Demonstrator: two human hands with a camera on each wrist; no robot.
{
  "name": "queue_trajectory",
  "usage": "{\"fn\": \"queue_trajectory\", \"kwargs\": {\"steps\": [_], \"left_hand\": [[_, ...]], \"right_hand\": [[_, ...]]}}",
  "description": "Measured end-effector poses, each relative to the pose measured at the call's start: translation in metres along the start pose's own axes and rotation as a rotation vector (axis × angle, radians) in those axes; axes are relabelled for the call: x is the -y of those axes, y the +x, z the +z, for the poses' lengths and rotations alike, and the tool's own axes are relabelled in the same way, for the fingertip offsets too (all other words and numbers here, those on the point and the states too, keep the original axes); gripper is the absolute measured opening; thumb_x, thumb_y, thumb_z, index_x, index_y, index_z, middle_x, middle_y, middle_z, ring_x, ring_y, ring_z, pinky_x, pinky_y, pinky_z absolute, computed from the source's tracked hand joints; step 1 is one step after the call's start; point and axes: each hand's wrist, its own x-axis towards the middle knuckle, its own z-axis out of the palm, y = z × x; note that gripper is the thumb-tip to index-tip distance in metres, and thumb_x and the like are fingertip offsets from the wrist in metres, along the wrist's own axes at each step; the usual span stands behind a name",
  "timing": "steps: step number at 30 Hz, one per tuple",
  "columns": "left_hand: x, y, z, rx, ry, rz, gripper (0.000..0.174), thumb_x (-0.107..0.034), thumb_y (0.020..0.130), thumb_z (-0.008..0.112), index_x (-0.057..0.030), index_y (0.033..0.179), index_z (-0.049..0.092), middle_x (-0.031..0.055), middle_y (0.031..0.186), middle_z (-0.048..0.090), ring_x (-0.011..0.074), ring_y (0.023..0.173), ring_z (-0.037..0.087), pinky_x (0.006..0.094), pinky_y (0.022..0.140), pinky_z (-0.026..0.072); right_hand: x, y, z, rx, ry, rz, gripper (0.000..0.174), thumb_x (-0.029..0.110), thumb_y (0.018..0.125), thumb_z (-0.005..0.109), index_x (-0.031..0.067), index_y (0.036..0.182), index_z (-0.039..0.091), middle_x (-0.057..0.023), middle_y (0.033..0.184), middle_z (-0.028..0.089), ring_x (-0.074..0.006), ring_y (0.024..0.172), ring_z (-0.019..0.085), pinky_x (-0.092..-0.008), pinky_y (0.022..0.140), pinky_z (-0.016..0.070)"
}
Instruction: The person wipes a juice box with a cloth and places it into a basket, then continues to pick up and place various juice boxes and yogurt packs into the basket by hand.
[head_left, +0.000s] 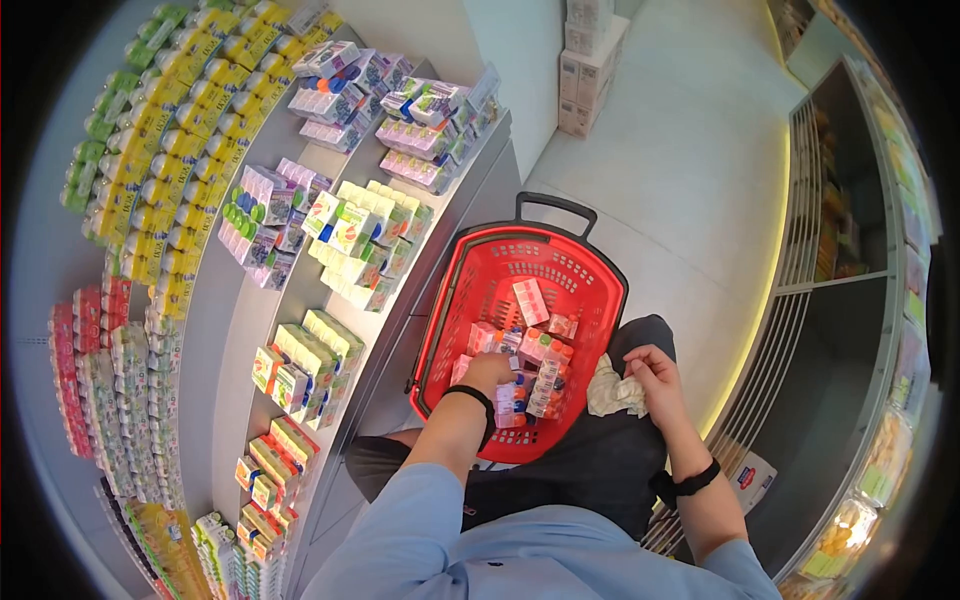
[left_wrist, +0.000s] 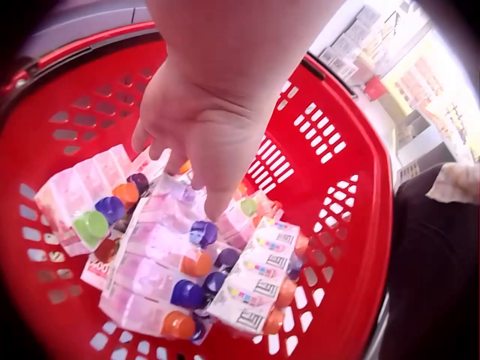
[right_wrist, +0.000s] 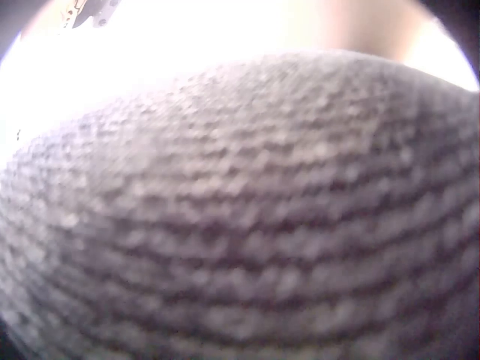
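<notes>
My left hand (head_left: 488, 374) reaches down into a red shopping basket (left_wrist: 352, 232). In the left wrist view its thumb and fingers grip the upper end of a pink-and-purple pack of small drink bottles (left_wrist: 154, 259), with orange and blue caps. Some of its fingertips are hidden behind the pack. Beside it lie a white-labelled bottle pack (left_wrist: 259, 281) and another pink pack (left_wrist: 79, 196) with green, blue and orange caps. My right hand (head_left: 658, 385), over my right knee, has curled fingers at the edge of a crumpled cream cloth-like piece (head_left: 612, 392), which it pinches.
Shelves of packed drinks (head_left: 360, 230) run along the left, close to the basket. A dark, slatted display case (head_left: 840, 330) stands on the right. White boxes (head_left: 590, 75) are stacked by the wall ahead. Grey knitted fabric (right_wrist: 240, 202) fills most of the right wrist view.
</notes>
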Motion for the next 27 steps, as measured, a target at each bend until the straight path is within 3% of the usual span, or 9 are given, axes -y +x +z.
{"fn": "queue_trajectory", "kwargs": {"steps": [4, 8, 10, 12, 13, 16, 17, 21, 27], "left_hand": [[-0.009, -0.08, -0.081, -0.352, -0.198, 0.161, 0.058, -0.043, 0.086, 0.067, -0.007, 0.131, 0.057, 0.0194, 0.119, 0.065, 0.0334, 0.112, 0.063, 0.0426, 0.096, 0.0503], [0.015, -0.257, -0.224, -0.751, -0.279, 0.309, 0.033, -0.036, 0.09, 0.063, -0.0073, 0.107, 0.066, 0.0126, 0.098, 0.069, 0.0322, 0.091, 0.067, 0.0416, 0.078, 0.0529], [0.065, -0.295, -0.266, -1.195, -0.447, 0.249, 0.03, -0.031, 0.086, 0.069, -0.0054, 0.103, 0.066, 0.0103, 0.092, 0.068, 0.0286, 0.085, 0.067, 0.0396, 0.075, 0.0526], [0.119, -0.315, -0.301, -1.604, -0.339, 0.05, 0.038, -0.026, 0.082, 0.075, -0.002, 0.11, 0.064, 0.0154, 0.106, 0.065, 0.03, 0.098, 0.064, 0.0406, 0.083, 0.0513], [0.15, -0.316, -0.312, -1.627, -0.2, -0.177, 0.059, -0.034, 0.081, 0.077, -0.007, 0.129, 0.057, 0.0172, 0.13, 0.055, 0.0341, 0.12, 0.054, 0.0437, 0.093, 0.0496], [0.183, -0.299, -0.329, -1.448, -0.193, -0.466, 0.089, -0.044, 0.075, 0.08, -0.0164, 0.149, 0.039, 0.0174, 0.151, 0.036, 0.0415, 0.14, 0.033, 0.0491, 0.105, 0.0437], [0.192, -0.286, -0.338, -1.324, -0.229, -0.514, 0.11, -0.054, 0.068, 0.083, -0.0252, 0.157, 0.024, 0.0151, 0.159, 0.023, 0.0445, 0.147, 0.017, 0.0608, 0.109, 0.0363], [0.162, -0.277, -0.367, -1.072, -0.094, -0.692, 0.116, -0.054, 0.063, 0.088, -0.0281, 0.156, 0.025, 0.0137, 0.161, 0.022, 0.0451, 0.147, 0.018, 0.0759, 0.102, 0.0311], [0.183, -0.26, -0.358, -1.196, 0.044, -0.668, 0.107, -0.043, 0.065, 0.089, -0.0255, 0.153, 0.03, 0.0149, 0.155, 0.033, 0.0466, 0.141, 0.032, 0.0682, 0.1, 0.0398]], "right_hand": [[-0.009, -0.001, -0.003, -0.025, -0.118, -0.048, 0.01, 0.007, 0.098, 0.055, 0.0025, 0.104, 0.063, -0.0004, 0.08, 0.061, -0.0069, 0.073, 0.056, -0.0217, 0.067, 0.045], [-0.012, -0.003, -0.006, -0.03, -0.001, -0.049, 0.009, 0.005, 0.098, 0.053, 0.0037, 0.101, 0.062, -0.0008, 0.078, 0.06, -0.0078, 0.07, 0.056, -0.0213, 0.064, 0.0445], [-0.013, 0.0, -0.003, -0.006, 0.021, -0.043, 0.009, 0.005, 0.098, 0.053, 0.0038, 0.1, 0.062, -0.0007, 0.077, 0.06, -0.008, 0.069, 0.055, -0.0213, 0.064, 0.0443], [-0.011, 0.0, -0.002, -0.01, 0.016, -0.04, 0.009, 0.005, 0.098, 0.053, 0.0043, 0.099, 0.061, -0.0004, 0.077, 0.059, -0.0077, 0.068, 0.055, -0.0211, 0.063, 0.0441], [-0.01, 0.0, 0.002, -0.016, 0.005, -0.039, 0.008, 0.006, 0.098, 0.053, 0.0046, 0.099, 0.061, -0.0002, 0.076, 0.059, -0.0074, 0.067, 0.054, -0.0209, 0.062, 0.044], [-0.014, 0.005, 0.008, -0.022, -0.037, -0.066, 0.008, 0.006, 0.098, 0.053, 0.0052, 0.098, 0.061, 0.0003, 0.077, 0.058, -0.0069, 0.067, 0.054, -0.0206, 0.062, 0.0438], [-0.014, 0.004, 0.009, -0.02, -0.046, -0.059, 0.008, 0.006, 0.098, 0.053, 0.0053, 0.098, 0.061, 0.0003, 0.077, 0.058, -0.0069, 0.067, 0.054, -0.0207, 0.062, 0.0438], [-0.008, 0.003, 0.011, -0.033, -0.05, -0.04, 0.007, 0.007, 0.098, 0.054, 0.0056, 0.098, 0.061, 0.0004, 0.078, 0.059, -0.0071, 0.067, 0.054, -0.0206, 0.063, 0.0445], [-0.015, 0.004, -0.004, -0.066, -0.029, -0.056, 0.008, 0.006, 0.098, 0.053, 0.0047, 0.098, 0.061, -0.0007, 0.078, 0.059, -0.0076, 0.068, 0.055, -0.0208, 0.062, 0.045]]}}
